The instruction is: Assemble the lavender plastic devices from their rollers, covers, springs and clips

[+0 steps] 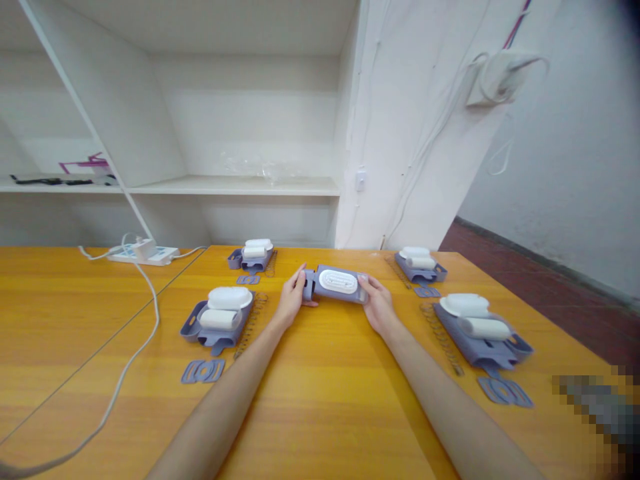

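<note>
The purple-grey unit [332,295] is out in front of you, above the middle of the tabletop [325,400], with its white oval face [338,281] turned toward you. Whether its lower edge touches the wood, you cannot tell from here. Your left hand [291,295] grasps the end piece [309,287] at one end, thumb in front; your right hand [377,303] grips the opposite end. The step in hand looks like handling the two parts together, though whether they are fastened or merely meeting is unclear. The next move probably calls for a steady hold at both ends and a level line between them.

Farther out, matching sets flank you, the nearest being the left set [220,320] and the right set [480,327], each with a coiled spring [255,320] and flat plates [203,371] beside it.
</note>
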Action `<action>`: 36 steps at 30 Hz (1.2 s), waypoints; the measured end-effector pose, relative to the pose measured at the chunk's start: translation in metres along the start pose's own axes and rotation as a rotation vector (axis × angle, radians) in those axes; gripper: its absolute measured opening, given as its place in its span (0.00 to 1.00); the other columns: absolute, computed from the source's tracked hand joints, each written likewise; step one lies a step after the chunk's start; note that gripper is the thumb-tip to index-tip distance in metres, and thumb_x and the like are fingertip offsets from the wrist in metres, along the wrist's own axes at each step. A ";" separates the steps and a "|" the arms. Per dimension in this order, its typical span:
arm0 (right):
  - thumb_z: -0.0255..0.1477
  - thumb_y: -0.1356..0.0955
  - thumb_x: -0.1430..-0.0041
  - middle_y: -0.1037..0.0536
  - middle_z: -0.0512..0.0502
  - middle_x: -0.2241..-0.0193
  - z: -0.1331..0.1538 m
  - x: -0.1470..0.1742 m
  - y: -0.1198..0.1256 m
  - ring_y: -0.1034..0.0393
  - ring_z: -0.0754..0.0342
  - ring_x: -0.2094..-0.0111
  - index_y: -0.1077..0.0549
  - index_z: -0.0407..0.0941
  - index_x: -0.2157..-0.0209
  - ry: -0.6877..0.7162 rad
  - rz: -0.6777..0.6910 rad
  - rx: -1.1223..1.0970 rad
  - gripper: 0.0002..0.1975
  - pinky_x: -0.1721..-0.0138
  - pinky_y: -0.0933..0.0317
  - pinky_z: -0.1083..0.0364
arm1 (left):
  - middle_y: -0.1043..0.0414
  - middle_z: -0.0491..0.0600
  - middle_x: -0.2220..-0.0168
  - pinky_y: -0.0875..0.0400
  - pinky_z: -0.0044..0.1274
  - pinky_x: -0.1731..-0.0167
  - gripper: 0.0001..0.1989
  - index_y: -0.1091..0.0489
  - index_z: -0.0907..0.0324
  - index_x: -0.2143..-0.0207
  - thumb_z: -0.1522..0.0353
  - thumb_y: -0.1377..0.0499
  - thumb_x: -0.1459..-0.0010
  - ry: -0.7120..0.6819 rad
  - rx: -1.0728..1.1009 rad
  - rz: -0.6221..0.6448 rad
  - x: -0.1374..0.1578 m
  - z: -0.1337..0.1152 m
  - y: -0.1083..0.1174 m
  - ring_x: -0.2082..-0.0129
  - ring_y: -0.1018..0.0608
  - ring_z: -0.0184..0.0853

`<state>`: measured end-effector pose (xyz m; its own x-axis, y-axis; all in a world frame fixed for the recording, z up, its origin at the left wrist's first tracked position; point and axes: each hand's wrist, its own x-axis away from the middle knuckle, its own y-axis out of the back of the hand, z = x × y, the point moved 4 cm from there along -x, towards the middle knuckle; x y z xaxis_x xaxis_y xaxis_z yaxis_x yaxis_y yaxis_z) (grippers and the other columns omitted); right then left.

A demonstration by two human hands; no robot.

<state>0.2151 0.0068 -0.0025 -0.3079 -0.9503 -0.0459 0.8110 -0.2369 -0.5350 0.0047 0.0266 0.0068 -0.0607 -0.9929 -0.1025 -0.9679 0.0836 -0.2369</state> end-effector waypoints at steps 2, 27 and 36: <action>0.33 0.24 0.63 0.21 0.50 0.66 0.000 0.000 0.000 0.27 0.52 0.64 0.26 0.47 0.66 0.001 -0.003 -0.001 0.18 0.66 0.31 0.55 | 0.35 0.51 0.53 0.23 0.25 0.79 0.29 0.39 0.50 0.44 0.51 0.45 0.47 0.006 0.031 -0.017 -0.001 0.001 0.002 0.73 0.29 0.26; 0.34 0.24 0.62 0.21 0.47 0.64 -0.003 0.001 0.001 0.27 0.51 0.61 0.27 0.46 0.61 0.027 -0.011 0.074 0.23 0.64 0.33 0.56 | 0.37 0.52 0.56 0.26 0.24 0.86 0.32 0.41 0.52 0.44 0.56 0.39 0.51 -0.113 -0.177 -0.031 0.005 -0.008 -0.001 0.76 0.28 0.28; 0.34 0.24 0.62 0.21 0.47 0.66 -0.002 0.002 0.000 0.26 0.52 0.65 0.29 0.46 0.60 0.032 0.029 0.092 0.24 0.65 0.32 0.54 | 0.43 0.57 0.44 0.26 0.24 0.79 0.35 0.44 0.53 0.41 0.57 0.39 0.51 -0.187 -0.258 0.025 0.007 -0.009 -0.004 0.59 0.28 0.41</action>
<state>0.2137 0.0049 -0.0047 -0.2984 -0.9504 -0.0879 0.8616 -0.2286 -0.4532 0.0056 0.0182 0.0156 -0.0626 -0.9560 -0.2866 -0.9980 0.0599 0.0182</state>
